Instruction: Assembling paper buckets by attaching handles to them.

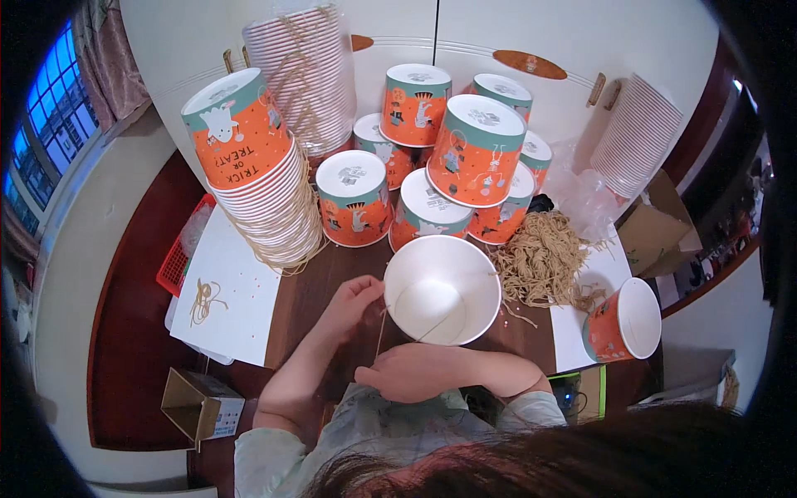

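A white-lined paper bucket (436, 286) stands upright before me at the table's front, its mouth facing me. At its left side my left hand (355, 300) is closed, fingertips pinched against the wall where a thin tan cord (381, 330) comes out. The cord runs down from there to my right hand (411, 373), which reaches across in front of the bucket with curled fingers closed on it. Another stretch of cord lies across the inside of the bucket near its front rim. The fingertips of my right hand are partly hidden.
Upside-down orange and green buckets (353, 195) are piled behind. A tall corded stack (257, 187) stands left, a wrapped stack (303, 79) behind it. Right are a heap of tan cords (544, 257) and a tilted bucket (624, 319). Loose cord (206, 300) lies left.
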### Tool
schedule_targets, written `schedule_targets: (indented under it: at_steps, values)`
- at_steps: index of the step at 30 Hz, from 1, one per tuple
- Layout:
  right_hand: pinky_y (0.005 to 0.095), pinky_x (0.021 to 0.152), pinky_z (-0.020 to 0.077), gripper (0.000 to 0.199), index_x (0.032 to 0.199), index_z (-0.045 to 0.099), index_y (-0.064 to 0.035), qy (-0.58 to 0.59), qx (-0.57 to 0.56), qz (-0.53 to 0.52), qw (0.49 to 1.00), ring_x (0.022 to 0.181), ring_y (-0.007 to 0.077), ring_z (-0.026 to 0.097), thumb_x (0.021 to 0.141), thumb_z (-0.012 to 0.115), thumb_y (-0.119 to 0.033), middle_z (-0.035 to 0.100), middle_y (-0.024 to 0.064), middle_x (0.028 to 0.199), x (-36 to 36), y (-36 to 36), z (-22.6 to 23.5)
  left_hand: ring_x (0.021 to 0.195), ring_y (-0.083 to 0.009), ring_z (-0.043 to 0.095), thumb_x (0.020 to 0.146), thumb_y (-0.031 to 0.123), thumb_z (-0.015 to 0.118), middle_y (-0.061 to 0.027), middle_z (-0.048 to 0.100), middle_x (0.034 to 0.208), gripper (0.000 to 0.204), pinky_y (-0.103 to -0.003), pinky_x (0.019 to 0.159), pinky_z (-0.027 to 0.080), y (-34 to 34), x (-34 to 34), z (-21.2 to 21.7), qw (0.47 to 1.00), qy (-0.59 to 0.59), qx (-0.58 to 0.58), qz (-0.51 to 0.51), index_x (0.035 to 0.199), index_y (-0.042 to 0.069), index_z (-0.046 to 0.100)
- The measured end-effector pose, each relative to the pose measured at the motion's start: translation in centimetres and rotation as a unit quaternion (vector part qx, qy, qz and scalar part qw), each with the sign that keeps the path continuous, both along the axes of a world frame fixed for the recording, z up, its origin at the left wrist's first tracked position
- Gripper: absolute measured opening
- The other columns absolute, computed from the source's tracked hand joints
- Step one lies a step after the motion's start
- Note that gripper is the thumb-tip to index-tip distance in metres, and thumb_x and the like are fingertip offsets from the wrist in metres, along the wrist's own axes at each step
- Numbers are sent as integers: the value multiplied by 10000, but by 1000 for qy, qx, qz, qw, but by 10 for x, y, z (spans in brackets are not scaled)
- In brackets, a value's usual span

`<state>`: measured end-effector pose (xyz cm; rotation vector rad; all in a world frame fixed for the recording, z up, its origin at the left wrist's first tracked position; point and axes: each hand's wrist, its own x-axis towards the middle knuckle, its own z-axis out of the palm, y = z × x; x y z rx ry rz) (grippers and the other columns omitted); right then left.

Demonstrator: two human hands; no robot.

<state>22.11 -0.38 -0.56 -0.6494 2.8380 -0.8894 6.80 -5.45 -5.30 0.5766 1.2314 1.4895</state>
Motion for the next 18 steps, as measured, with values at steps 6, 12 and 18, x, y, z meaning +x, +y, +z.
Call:
schedule_targets:
  at_steps: [6,12,18]
  values:
    - [453,554,433,189,907,418,19,-4,30,12,999,638,354,564,762,475,-87,547,161,637,8,-6,5,462,-62,485,839,163,553,7,520,611,132,-185,402,364,19,-13,23,971,172,3,-168,776,80,472]
    - [347,624,428,260,960,483,-26,104,73,58,990,735,257,560,729,497,-145,553,87,757,22,-20,25,503,-68,546,840,98,535,-13,531,636,121,-192,432,443,-17,-13,80,947,300,66,-90,815,43,430]
    - [331,739,385,250,936,540,-57,359,235,-95,898,804,195,516,723,486,-176,530,53,773,-18,-11,47,472,-125,539,750,45,600,-77,514,600,131,-266,430,433,-45,-56,145,619,698,191,304,735,7,476]
